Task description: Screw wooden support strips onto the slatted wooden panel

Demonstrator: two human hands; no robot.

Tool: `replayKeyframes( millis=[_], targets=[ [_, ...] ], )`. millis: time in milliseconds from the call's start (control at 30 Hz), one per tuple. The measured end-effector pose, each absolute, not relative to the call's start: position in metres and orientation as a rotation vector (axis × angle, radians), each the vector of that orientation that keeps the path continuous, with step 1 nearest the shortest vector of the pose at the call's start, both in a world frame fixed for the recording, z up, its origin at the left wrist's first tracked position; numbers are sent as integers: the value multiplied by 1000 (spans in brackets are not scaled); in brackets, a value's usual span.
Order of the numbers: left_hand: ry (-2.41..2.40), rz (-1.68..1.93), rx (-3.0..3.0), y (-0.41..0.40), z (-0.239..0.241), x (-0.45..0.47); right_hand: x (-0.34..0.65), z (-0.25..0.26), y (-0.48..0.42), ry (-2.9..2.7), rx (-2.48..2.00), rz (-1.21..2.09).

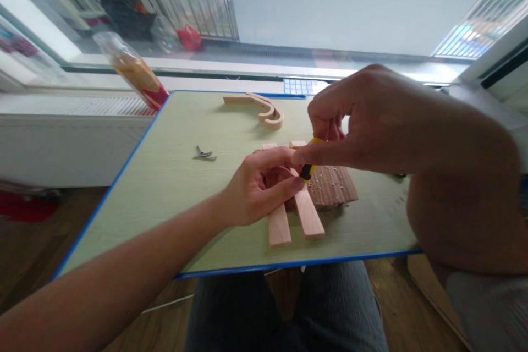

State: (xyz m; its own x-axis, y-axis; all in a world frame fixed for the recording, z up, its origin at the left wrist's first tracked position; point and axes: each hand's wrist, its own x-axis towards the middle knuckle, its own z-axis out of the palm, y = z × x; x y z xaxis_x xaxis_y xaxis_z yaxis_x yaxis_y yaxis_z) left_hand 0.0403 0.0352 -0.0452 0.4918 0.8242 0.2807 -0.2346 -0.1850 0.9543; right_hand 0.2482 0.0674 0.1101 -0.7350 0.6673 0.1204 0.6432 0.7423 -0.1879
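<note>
My right hand comes in from the right, its fingers closed round a screwdriver with a yellow and black handle. The screwdriver points down at two pale wooden strips, and its tip is hidden. Thumb and forefinger of my left hand close about the lower black part of the handle, above the strips. Beneath the strips lies a piece of brown corrugated cardboard dotted with small holes. Whether a screw sits under the tip cannot be seen.
Several loose screws lie left of my hands on the green, blue-edged table. Curved wooden pieces rest near its back edge. A plastic-wrapped package stands beyond the left corner, by the window.
</note>
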Motion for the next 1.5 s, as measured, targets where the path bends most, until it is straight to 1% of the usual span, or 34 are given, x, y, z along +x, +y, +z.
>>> replayKeyframes(
  millis=[333, 467, 633, 700, 833, 967, 1167, 1500],
  targets=[
    [600, 1153, 1591, 41, -48, 45, 247, 108, 70, -2790, -1046, 258],
    [620, 1163, 1600, 39, -49, 42, 253, 114, 68, -2777, -1003, 396],
    [635, 1139, 1765, 41, -45, 35, 260, 116, 68, -2847, -781, 556],
    [635, 1129, 1802, 42, -42, 33, 260, 116, 69, -2879, -744, 550],
    [595, 1117, 1832, 44, -39, 32, 259, 114, 69, -2850, -806, 548],
    [554, 1075, 1671, 41, -39, 35, 257, 112, 67, -2801, -878, 518],
    [556, 1029, 1496, 36, -40, 40, 252, 110, 68, -2801, -980, 235],
    [641, 1122, 1497, 39, -45, 46, 246, 110, 72, -2819, -1085, 261]
  ],
)
